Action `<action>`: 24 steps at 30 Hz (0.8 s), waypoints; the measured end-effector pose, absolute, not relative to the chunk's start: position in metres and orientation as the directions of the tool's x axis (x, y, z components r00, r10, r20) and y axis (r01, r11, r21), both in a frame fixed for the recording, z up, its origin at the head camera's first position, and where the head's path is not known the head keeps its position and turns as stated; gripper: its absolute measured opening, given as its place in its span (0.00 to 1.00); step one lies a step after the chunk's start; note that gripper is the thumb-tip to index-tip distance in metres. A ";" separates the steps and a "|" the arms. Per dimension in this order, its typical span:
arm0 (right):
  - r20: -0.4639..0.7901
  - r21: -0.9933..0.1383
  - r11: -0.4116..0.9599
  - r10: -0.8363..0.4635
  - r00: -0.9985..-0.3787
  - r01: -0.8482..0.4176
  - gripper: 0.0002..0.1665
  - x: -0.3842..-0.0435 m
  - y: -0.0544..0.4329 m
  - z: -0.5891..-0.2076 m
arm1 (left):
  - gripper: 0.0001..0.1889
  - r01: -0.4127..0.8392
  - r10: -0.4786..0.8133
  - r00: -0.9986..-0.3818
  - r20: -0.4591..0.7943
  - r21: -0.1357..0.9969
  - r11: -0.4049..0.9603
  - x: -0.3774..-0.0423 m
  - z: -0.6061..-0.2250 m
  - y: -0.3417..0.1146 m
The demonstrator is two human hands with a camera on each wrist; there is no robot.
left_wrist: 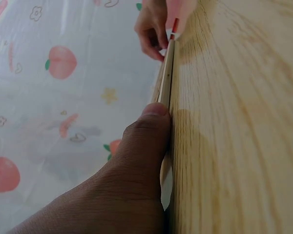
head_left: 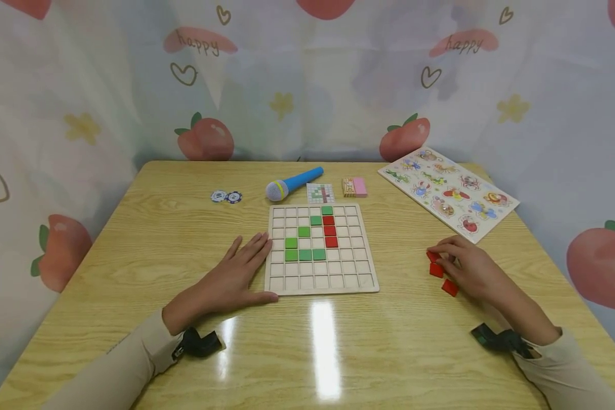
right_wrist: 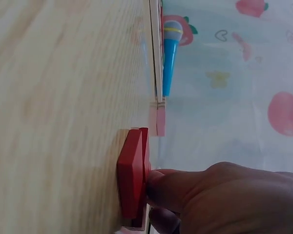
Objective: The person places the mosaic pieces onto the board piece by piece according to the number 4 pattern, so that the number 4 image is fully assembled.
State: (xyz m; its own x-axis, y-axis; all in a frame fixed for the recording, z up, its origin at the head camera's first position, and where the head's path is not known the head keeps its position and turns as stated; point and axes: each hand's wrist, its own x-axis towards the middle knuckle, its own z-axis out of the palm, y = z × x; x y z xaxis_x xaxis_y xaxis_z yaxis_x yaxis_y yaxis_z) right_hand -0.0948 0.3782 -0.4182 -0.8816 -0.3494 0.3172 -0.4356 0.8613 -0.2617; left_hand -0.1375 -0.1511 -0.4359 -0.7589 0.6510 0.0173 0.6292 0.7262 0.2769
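Observation:
A wooden grid board (head_left: 287, 283) lies on the table, with several green tiles (head_left: 304, 232) and three red tiles (head_left: 329, 230) set in its squares. My left hand (head_left: 233, 276) rests flat at the board's left side, fingertips on that edge and the thumb (left_wrist: 147, 129) against the near corner. To the right of the board, my right hand (head_left: 474, 270) pinches a red square tile (head_left: 433, 256) between thumb and fingers. Two more loose red tiles lie close by, one (head_left: 436, 270) just below it and another (head_left: 449, 287) nearer me, under the hand's edge.
Behind the board lie a small pattern card (head_left: 320, 193), a blue toy microphone (head_left: 297, 182) and a pink block-like stack (head_left: 359, 187). Two poker chips (head_left: 226, 196) sit at the back left. An insect puzzle board (head_left: 448, 193) lies at the back right, near my right hand.

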 end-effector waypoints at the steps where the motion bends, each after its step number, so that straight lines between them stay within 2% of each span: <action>1: 0.313 -0.259 0.862 -0.351 -0.882 -0.435 0.18 -0.095 0.378 -0.418 | 0.65 0.629 0.651 -0.759 0.017 0.276 0.727 -0.138 -0.436 -0.151; 8: 0.294 -0.257 0.866 -0.353 -0.888 -0.429 0.15 -0.102 0.371 -0.414 | 0.64 0.634 0.654 -0.757 0.015 0.261 0.728 -0.141 -0.434 -0.152; 12: 0.324 -0.247 0.842 -0.394 -0.860 -0.479 0.14 -0.111 0.358 -0.403 | 0.64 0.631 0.652 -0.758 0.010 0.262 0.730 -0.140 -0.433 -0.152; 18: 0.295 -0.224 0.766 -0.535 -0.791 -0.602 0.14 -0.128 0.308 -0.382 | 0.64 0.636 0.658 -0.753 0.010 0.270 0.723 -0.140 -0.434 -0.152; 24: 0.177 -0.315 0.688 -0.634 -0.753 -0.653 0.17 -0.140 0.249 -0.372 | 0.65 0.631 0.655 -0.756 0.006 0.274 0.726 -0.139 -0.434 -0.150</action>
State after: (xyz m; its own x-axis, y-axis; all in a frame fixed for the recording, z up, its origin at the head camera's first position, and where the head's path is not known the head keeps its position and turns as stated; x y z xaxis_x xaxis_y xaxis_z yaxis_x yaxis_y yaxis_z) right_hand -0.1404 0.2490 -0.3720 -0.7529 -0.6339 0.1769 -0.6535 0.6883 -0.3150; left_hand -0.1386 -0.1505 -0.4344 -0.7558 0.6547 0.0065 0.6311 0.7258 0.2738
